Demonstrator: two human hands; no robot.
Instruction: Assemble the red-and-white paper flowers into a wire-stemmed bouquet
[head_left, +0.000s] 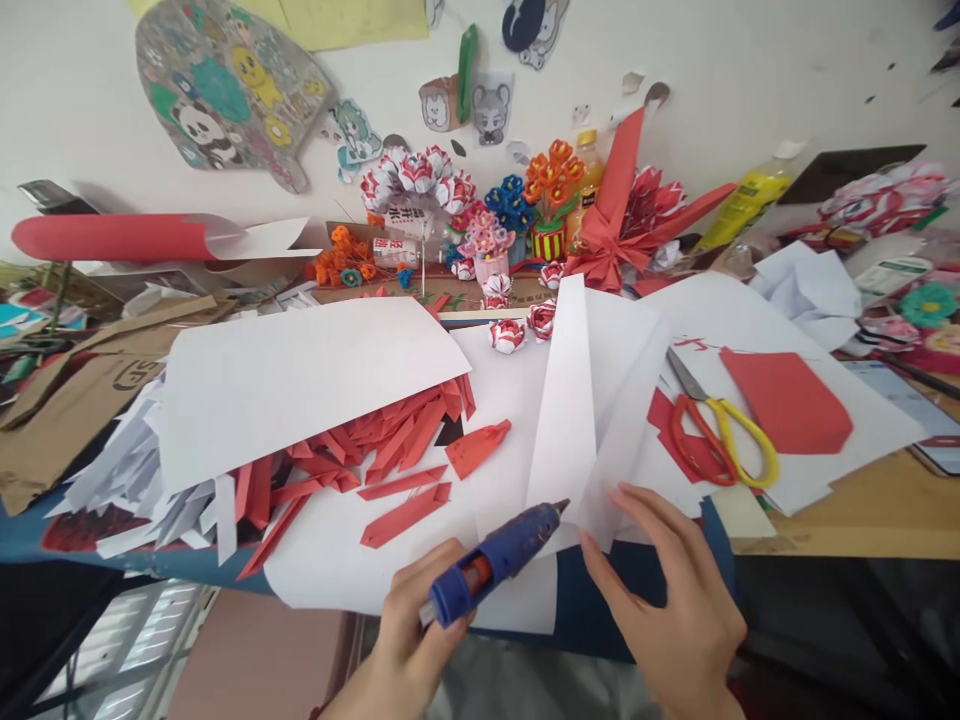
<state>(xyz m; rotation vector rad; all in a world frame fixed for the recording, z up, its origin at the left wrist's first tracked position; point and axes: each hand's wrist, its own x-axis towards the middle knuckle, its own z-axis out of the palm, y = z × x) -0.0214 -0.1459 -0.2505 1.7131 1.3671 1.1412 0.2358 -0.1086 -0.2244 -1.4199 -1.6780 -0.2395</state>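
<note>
My left hand (pixel 420 620) is wrapped around a blue hot glue gun (pixel 495 565). The gun's dark nozzle points up and right, close to the lower edge of a folded white paper sheet (pixel 566 410). One narrow flap of that sheet stands up, and its thin right side curves over. My right hand (pixel 667 590) holds the sheet's lower right edge between thumb and fingers, just right of the nozzle. Left of the sheet lie folded red paper strips (pixel 405 515) and a pointed red paper piece (pixel 478 449).
Scissors (pixel 724 440) with red and yellow handles lie right of the sheet, beside red paper (pixel 787 400). A large white sheet (pixel 307 380) covers part of a pile of strips at left. Paper flowers (pixel 427 180) and bottles (pixel 750 200) stand along the wall. A phone (pixel 911 410) lies far right.
</note>
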